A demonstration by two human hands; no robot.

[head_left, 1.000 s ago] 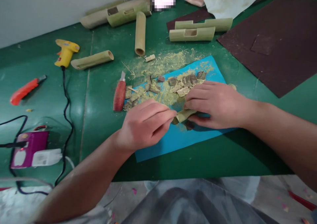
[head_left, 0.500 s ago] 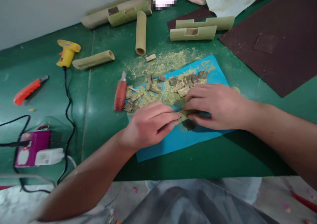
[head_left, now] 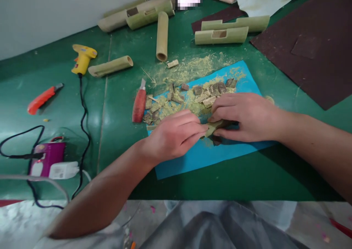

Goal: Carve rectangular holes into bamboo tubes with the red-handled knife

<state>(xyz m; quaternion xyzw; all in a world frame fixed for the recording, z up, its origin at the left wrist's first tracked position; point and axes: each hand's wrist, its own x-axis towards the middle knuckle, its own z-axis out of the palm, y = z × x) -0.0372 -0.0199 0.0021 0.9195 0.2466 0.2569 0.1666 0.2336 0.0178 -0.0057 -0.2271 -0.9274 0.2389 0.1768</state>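
Low over a blue sheet (head_left: pixel 178 164), my two hands meet at a small greenish-brown bamboo piece (head_left: pixel 213 127). My right hand (head_left: pixel 242 115) grips its right part between thumb and fingers. My left hand (head_left: pixel 176 133) is closed, with its fingertips pressed at the piece's left end; whether they hold anything else is hidden. A dark brown chip (head_left: pixel 217 141) shows just below the piece. Behind my hands lie brown and pale chips (head_left: pixel 198 90) amid yellowish shavings. A carving knife (head_left: pixel 139 104) with a red wooden handle rests at the sheet's left edge.
Several bamboo tubes, one with a cut window (head_left: pixel 233 36), lie at the back. On the left are a yellow glue gun (head_left: pixel 83 58), an orange utility knife (head_left: pixel 42 99) and a purple power strip (head_left: pixel 48 157) with cables. Dark brown sheet (head_left: pixel 310 54) covers the right.
The whole view has shifted slightly, so things appear farther right. The bamboo piece shows more between my hands and looks a little turned. Both hands stay at it.
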